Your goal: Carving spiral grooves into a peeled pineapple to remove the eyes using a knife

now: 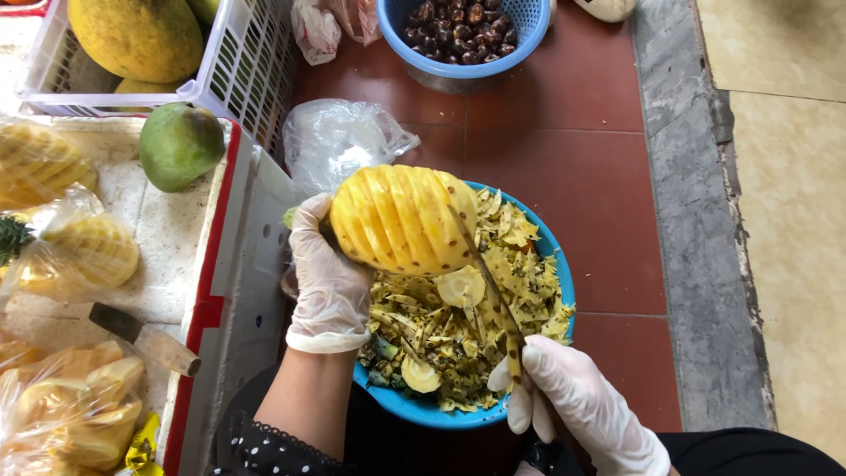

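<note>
We held the peeled pineapple point(401, 220) over the blue basin point(564, 282) of peelings, left hand point(328, 282) fingers wrapped round its stem end. Right hand point(577, 397) fingers closed on the knife point(485, 273), blade against the fruit.

Peeled pineapple point(401, 219): bright yellow, spiral grooves cut round it, lying on its side, held above the left part of the blue bowl point(557, 256). Knife point(489, 280): thin blade, tip resting on the pineapple's right end, running diagonally towards the near right. Bowl sits centre, on red tile, full of yellow-green peel scraps w/ a few pale slices.
</note>
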